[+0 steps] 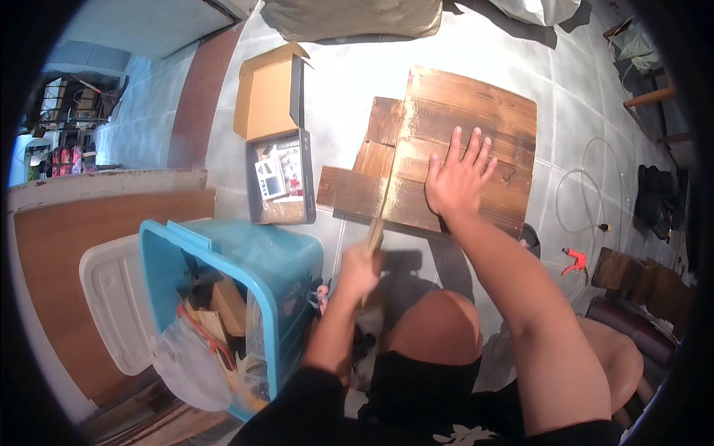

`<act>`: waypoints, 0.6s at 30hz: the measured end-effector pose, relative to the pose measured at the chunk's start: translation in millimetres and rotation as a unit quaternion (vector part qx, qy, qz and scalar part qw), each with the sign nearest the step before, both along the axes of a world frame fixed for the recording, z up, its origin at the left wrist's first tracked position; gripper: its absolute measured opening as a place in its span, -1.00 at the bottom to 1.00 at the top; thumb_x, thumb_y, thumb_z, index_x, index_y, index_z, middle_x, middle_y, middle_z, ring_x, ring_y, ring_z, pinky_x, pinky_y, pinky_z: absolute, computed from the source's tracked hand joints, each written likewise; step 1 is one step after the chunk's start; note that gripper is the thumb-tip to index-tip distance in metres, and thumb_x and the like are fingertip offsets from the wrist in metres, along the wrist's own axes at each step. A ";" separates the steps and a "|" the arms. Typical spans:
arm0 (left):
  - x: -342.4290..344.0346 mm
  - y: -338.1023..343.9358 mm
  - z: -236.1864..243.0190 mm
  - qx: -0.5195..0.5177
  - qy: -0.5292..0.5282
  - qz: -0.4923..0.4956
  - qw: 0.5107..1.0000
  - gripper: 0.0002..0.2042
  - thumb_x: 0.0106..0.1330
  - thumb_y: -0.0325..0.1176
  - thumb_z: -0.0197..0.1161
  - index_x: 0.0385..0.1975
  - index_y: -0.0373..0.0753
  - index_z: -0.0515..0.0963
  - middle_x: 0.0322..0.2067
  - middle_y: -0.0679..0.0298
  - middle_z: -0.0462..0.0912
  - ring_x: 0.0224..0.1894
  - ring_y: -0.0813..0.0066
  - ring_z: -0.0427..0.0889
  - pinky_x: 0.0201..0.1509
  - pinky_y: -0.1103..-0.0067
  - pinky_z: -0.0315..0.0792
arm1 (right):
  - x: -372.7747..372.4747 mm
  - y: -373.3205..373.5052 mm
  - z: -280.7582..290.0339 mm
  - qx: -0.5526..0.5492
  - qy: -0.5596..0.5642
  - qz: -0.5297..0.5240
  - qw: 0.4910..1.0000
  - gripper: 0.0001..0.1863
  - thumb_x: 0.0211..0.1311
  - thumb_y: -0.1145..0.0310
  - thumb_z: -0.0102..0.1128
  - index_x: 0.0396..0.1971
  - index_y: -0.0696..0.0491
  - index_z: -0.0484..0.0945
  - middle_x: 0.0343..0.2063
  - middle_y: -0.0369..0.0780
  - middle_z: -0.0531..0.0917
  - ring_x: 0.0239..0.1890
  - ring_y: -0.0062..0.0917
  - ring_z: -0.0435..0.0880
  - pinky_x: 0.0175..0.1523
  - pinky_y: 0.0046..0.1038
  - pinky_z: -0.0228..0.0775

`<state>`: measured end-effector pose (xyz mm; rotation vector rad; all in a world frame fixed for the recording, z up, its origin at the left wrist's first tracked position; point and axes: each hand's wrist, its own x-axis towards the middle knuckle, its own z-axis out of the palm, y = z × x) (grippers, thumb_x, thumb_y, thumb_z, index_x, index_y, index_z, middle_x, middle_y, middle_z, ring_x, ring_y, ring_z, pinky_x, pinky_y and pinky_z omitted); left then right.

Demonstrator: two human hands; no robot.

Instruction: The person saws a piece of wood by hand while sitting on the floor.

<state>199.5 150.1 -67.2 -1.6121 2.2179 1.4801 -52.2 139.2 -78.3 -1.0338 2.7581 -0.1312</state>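
A dark-stained plank panel lies on the floor in front of me. My right hand is open on top of it, palm down and fingers spread. Beside the panel's near left edge, my left hand is closed round a slim light-wood handle; both are slightly blurred by motion. The handle points at the seam between the panel and shorter dark boards on its left. Whatever tool end it has I cannot make out. Pale, shiny patches run along that seam.
An open cardboard box with packets stands left of the boards. Nearer me, a blue plastic bin on its side holds tools and wood pieces. A white lid leans behind it. To the right lie a red spray nozzle and clear hose.
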 end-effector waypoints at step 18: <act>52.1 75.3 49.0 -0.140 0.057 -0.012 0.988 -0.76 0.38 -0.29 0.18 -0.38 -0.38 0.59 -0.58 -0.03 0.57 -0.54 0.13 0.56 -0.42 0.28 0.41 | -6.1 4.1 3.3 0.011 -0.012 -0.008 1.000 -0.24 0.55 -0.08 -0.27 0.61 -0.04 -0.06 0.61 0.01 -0.16 0.64 -0.04 -0.32 0.62 0.11 -0.50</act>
